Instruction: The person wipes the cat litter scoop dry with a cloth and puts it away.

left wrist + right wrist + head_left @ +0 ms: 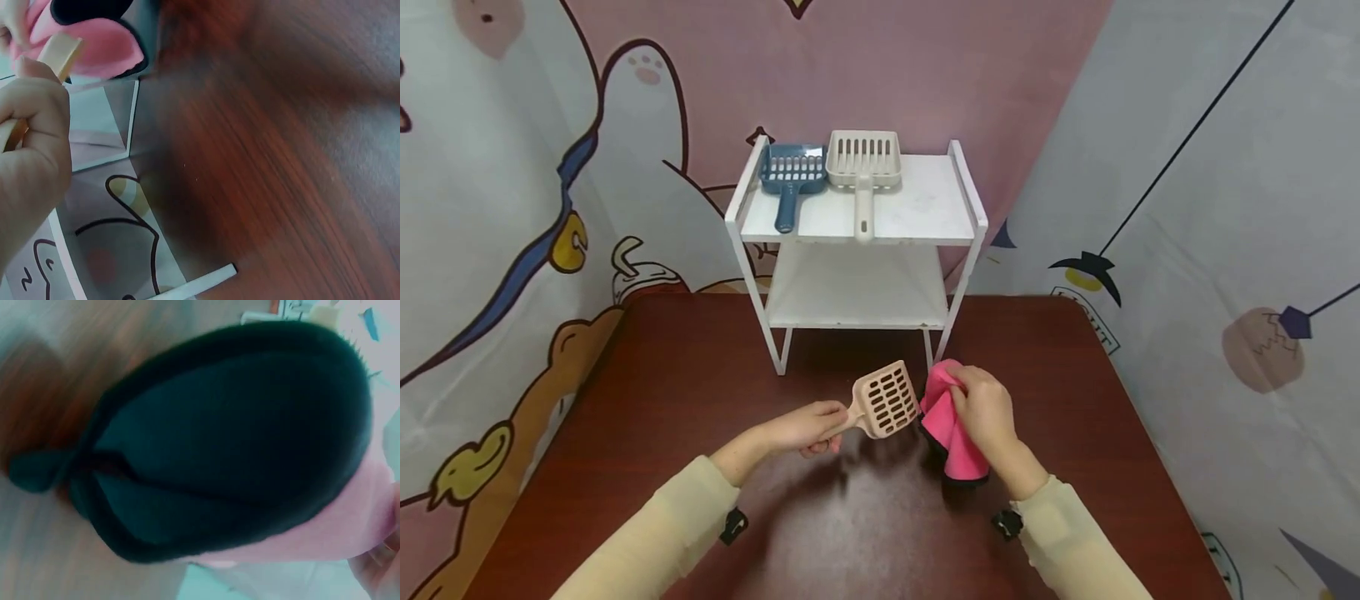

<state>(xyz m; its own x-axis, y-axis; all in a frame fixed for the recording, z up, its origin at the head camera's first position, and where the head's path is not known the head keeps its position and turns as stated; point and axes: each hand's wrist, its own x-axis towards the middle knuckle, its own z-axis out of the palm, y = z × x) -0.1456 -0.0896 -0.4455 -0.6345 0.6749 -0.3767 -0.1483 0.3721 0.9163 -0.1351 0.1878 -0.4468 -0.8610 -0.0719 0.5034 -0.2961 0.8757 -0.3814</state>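
In the head view my left hand (pixel 802 427) grips the handle of a beige slotted litter scoop (pixel 889 401), held tilted over the table with its head toward the right. My right hand (pixel 987 408) pinches a pink cloth (pixel 951 429) with dark edging, which hangs down just right of the scoop's head. Whether cloth and scoop touch I cannot tell. The left wrist view shows the left hand (pixel 31 131) curled round the scoop's handle. In the right wrist view the cloth's dark underside (pixel 237 444) fills the middle, with fingers (pixel 378 569) at the right edge.
Behind the hands stands a white two-tier shelf (pixel 925 204). On its top lie a blue litter scoop (pixel 787 187) and a cream litter scoop (pixel 864 204), side by side. The dark red wooden table (pixel 685 392) lies under everything, with a patterned backdrop (pixel 887 75) behind.
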